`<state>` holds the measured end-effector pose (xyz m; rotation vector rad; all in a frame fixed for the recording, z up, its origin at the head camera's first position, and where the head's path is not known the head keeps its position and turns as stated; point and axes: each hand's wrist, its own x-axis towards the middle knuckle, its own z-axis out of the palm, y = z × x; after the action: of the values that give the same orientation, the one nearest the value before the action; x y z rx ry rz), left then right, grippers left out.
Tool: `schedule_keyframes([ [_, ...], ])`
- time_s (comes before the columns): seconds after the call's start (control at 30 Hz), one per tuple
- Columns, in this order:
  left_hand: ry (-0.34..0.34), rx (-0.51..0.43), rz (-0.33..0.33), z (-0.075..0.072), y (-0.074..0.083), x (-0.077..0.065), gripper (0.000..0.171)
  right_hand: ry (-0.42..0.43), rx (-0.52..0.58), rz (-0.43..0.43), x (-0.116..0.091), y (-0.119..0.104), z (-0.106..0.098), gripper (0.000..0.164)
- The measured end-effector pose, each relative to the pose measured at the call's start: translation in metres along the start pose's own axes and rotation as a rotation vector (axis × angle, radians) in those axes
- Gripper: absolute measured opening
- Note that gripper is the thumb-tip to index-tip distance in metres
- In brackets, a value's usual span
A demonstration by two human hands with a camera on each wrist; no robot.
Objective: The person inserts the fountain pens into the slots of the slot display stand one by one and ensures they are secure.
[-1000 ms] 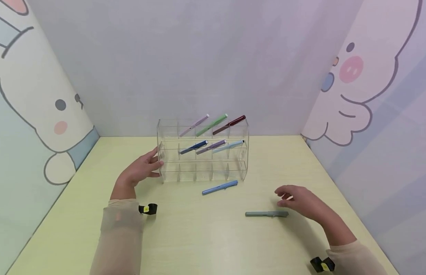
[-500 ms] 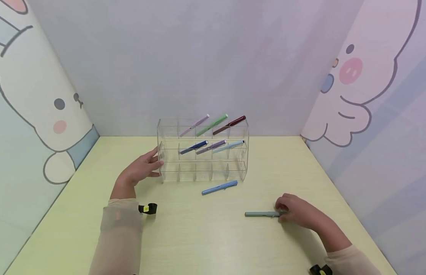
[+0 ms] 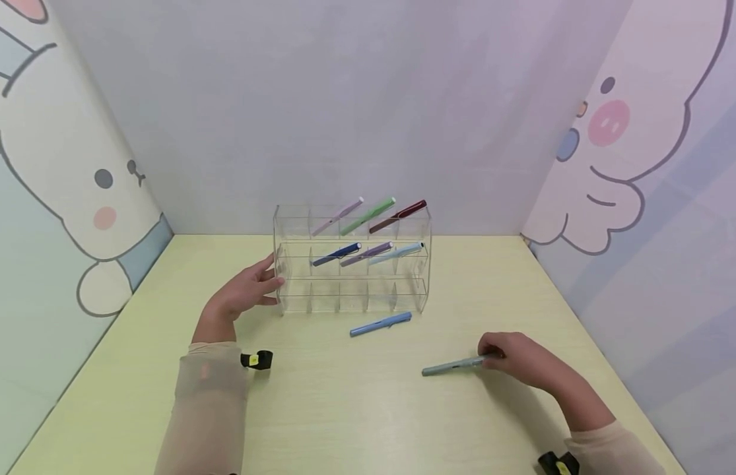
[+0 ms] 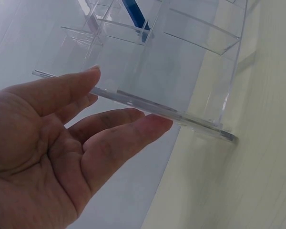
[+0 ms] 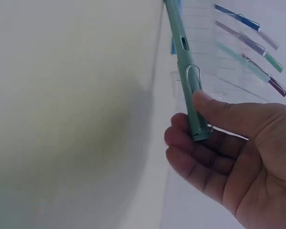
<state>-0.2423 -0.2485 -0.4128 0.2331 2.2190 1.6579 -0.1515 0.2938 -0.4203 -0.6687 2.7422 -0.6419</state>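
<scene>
A clear acrylic pen rack (image 3: 352,287) stands in the middle of the table. My left hand (image 3: 245,290) rests against its left side panel; in the left wrist view the fingers (image 4: 128,143) touch the panel's edge, fairly straight and spread. With thumb and fingers, my right hand (image 3: 522,356) pinches a grey-green pen (image 3: 453,366) by its capped end. The pen slants a little, its other end pointing left and lower. In the right wrist view the clip of the green pen (image 5: 183,59) faces up beside the thumb. A blue pen (image 3: 381,324) lies before the rack.
In the rack's top tier lean a lilac pen (image 3: 338,216), a green pen (image 3: 368,216) and a dark red pen (image 3: 397,216). The middle tier holds a navy pen (image 3: 336,254), a purple pen (image 3: 366,254) and a pale blue pen (image 3: 397,253). Cartoon-printed walls surround the table.
My right hand has come down onto the grey-green pen, taken hold of its capped end and raised that end slightly. The left hand and the rack have stayed put.
</scene>
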Motion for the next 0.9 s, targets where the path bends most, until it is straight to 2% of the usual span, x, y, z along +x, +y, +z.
schedule_keyframes([
  [0.13, 0.006, 0.005, -0.002, 0.001, 0.001, -0.001, 0.073, 0.047, 0.052, -0.020, 0.003, -0.004, -0.011, 0.006],
  [0.27, 0.011, 0.010, -0.001, 0.001, 0.001, -0.002, 0.073, 0.134, 0.043, -0.027, 0.007, -0.013, -0.024, 0.006],
  [0.43, 0.014, 0.014, 0.004, 0.001, 0.000, -0.002, 0.074, 0.270, 0.018, -0.047, 0.017, -0.030, -0.045, 0.006],
  [0.6, 0.017, 0.017, 0.009, 0.002, 0.000, -0.002, 0.073, 0.436, 0.003, -0.124, 0.033, -0.048, -0.062, 0.009],
  [0.73, 0.018, 0.017, 0.006, 0.002, 0.001, -0.003, 0.073, 0.520, 0.008, -0.185, 0.050, -0.064, -0.065, 0.012],
  [0.9, 0.020, 0.019, 0.004, 0.003, 0.001, -0.005, 0.074, 0.567, 0.042, -0.237, 0.075, -0.085, -0.059, 0.013],
])
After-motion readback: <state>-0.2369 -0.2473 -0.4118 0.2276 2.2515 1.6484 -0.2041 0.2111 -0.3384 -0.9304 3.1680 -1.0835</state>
